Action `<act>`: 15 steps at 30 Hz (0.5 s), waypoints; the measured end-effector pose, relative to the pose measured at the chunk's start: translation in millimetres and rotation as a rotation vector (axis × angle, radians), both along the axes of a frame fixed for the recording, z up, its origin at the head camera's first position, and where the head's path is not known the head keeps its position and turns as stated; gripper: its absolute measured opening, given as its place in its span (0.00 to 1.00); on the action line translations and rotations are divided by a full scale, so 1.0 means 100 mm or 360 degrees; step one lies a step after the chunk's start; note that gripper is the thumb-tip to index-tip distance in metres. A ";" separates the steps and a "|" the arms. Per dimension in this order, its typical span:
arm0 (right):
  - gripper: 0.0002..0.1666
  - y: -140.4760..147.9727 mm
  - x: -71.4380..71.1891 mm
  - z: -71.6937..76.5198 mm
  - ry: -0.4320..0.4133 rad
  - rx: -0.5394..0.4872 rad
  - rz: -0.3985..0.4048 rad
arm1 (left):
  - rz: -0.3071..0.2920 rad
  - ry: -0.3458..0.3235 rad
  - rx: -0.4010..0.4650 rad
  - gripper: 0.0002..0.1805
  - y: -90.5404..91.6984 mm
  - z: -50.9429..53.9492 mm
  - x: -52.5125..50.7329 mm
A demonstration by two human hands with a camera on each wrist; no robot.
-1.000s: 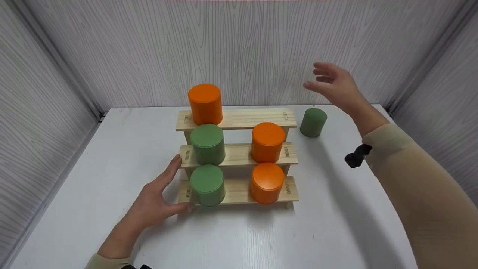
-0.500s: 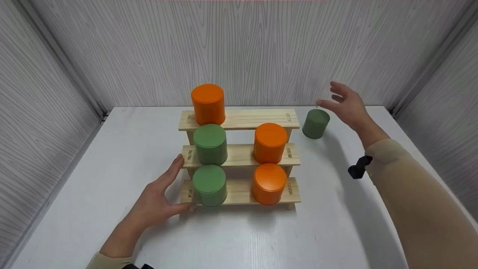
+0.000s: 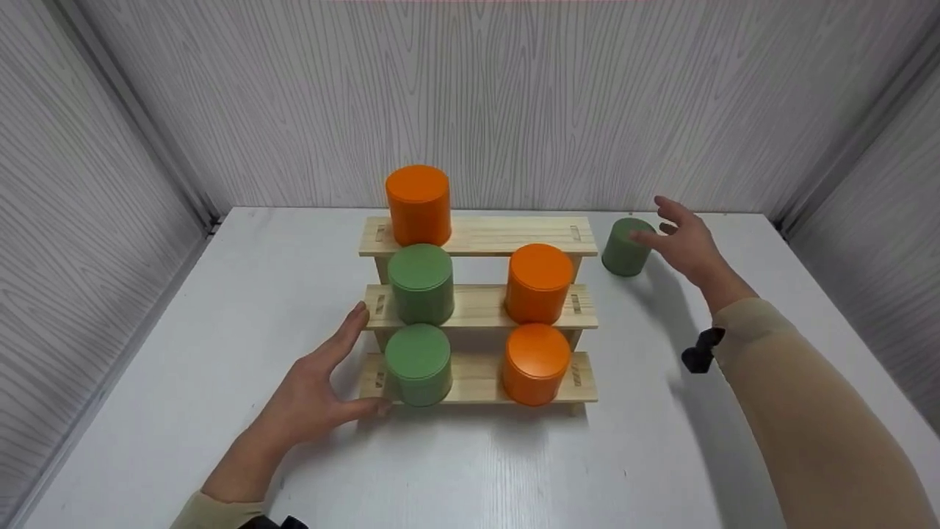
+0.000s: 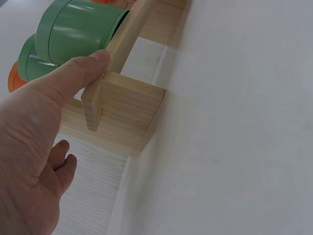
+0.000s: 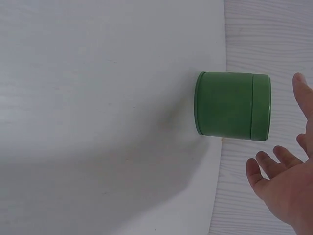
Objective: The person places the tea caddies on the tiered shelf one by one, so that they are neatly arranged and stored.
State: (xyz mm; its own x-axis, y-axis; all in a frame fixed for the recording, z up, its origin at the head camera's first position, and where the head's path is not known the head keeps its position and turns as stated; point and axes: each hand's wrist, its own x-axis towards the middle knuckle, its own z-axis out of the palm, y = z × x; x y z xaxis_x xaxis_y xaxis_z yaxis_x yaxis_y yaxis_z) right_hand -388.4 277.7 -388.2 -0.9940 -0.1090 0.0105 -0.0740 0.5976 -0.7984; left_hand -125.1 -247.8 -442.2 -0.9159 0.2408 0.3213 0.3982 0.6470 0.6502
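A three-tier wooden rack (image 3: 477, 378) bears several lidded tins. On its left are an orange tin (image 3: 418, 206) on the top tier, a green tin (image 3: 422, 285) on the middle and another green tin (image 3: 418, 365) on the bottom. On its right, orange tins stand on the middle (image 3: 540, 283) and bottom (image 3: 536, 365) tiers. My left hand (image 3: 312, 393) touches the rack's left end, thumb along the bottom tier's front edge, a finger at the middle tier. My right hand (image 3: 687, 246) hovers, fingers spread, beside a third green tin (image 5: 232, 106) standing on the table; they look apart.
The white table (image 3: 169, 367) carries the rack near its middle. Grey wood-grain panels rise behind (image 3: 514, 95) and at both sides. The top tier's right half is a bare board (image 3: 521, 234). A black wrist mount (image 3: 701, 353) hangs below the right sleeve.
My right hand has come down and slightly right, from above the table green tin to beside it. My left hand keeps its place on the rack. The whole view has shifted slightly.
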 end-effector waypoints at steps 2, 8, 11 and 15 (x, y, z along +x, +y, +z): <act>0.60 0.00 -0.01 -0.05 -0.0023 0.0008 0.0000 | 0.0003 -0.0015 0.0003 0.70 0.00 0.00 0.00; 0.60 0.01 0.01 -0.18 -0.0081 0.0026 0.0021 | -0.0007 -0.0012 -0.0001 0.69 -0.01 -0.01 0.00; 0.61 0.01 0.00 -0.21 -0.0089 0.0034 0.0030 | -0.0006 -0.0007 -0.0016 0.69 -0.01 -0.01 -0.01; 0.60 0.00 -0.02 -0.22 -0.0087 0.0025 0.0025 | -0.0006 -0.0006 -0.0014 0.69 -0.02 -0.01 -0.02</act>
